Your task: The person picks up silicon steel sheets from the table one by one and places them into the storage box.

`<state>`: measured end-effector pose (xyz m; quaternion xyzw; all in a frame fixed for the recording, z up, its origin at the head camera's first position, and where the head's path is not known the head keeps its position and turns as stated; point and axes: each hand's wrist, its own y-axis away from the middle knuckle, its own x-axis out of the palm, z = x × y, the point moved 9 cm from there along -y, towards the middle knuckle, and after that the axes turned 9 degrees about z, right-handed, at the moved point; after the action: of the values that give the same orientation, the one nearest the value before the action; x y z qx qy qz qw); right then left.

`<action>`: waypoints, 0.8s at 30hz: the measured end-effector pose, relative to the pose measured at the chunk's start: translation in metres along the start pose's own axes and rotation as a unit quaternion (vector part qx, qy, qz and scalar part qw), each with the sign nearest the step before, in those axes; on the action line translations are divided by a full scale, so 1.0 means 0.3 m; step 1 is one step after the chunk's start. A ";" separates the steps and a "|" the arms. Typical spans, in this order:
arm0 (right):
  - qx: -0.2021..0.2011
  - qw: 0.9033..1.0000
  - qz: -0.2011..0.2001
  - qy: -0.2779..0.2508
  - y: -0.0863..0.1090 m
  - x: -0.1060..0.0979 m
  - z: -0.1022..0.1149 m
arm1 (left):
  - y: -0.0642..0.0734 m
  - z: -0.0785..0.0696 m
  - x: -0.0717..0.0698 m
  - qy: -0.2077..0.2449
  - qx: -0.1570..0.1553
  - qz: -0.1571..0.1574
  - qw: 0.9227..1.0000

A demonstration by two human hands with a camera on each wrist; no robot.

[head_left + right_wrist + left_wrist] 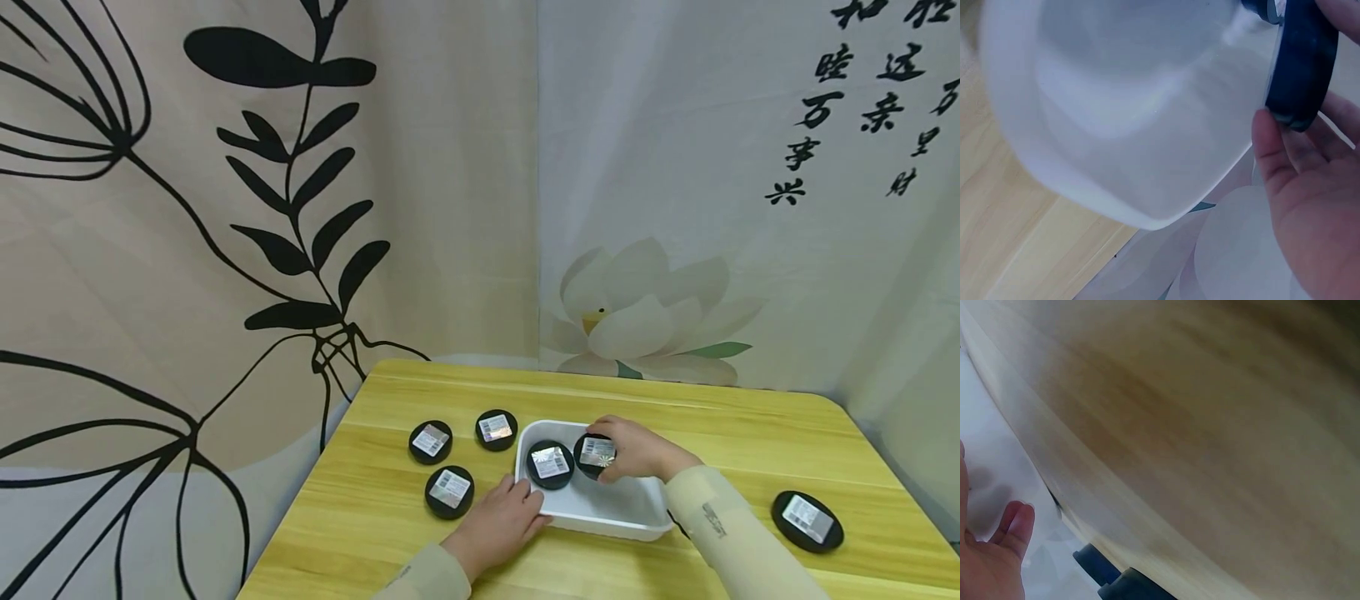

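My right hand [639,450] pinches a flat round black disc [597,452] with a white barcode label on its top, over the white tray [618,504]. In the right wrist view, the thumb and fingers grip the rim of this disc [1302,65]. A second labelled black disc [550,464] lies in the left end of the tray. My left hand [501,523] rests with its fingers against the tray's near left corner; the left wrist view shows part of that hand [997,565] at its left edge.
Left of the tray, three more black discs lie on the wooden table [360,517]: an upper left disc [431,442], an upper right disc [497,429] and a lower disc [449,492]. Another disc [807,522] lies at the far right. Printed curtains [465,208] hang behind.
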<state>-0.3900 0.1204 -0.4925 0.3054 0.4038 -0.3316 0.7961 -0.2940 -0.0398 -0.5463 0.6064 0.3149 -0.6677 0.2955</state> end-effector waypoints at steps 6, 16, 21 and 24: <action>0.015 1.000 0.017 -0.006 -0.020 0.018 0.005 | -0.002 0.003 0.000 0.005 -0.001 0.007 1.000; 0.006 1.000 0.028 -0.009 -0.049 0.050 0.031 | 0.001 -0.005 -0.003 -0.008 0.003 0.001 1.000; 0.003 1.000 0.027 0.002 -0.065 0.059 0.050 | 0.000 -0.004 -0.005 -0.012 0.005 -0.004 1.000; -0.003 1.000 0.029 0.002 -0.075 0.065 0.063 | -0.001 -0.007 -0.007 -0.019 0.010 -0.012 1.000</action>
<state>-0.3903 0.0874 -0.5047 0.3157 0.3973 -0.3062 0.8054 -0.2929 -0.0380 -0.5443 0.5926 0.3100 -0.6856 0.2875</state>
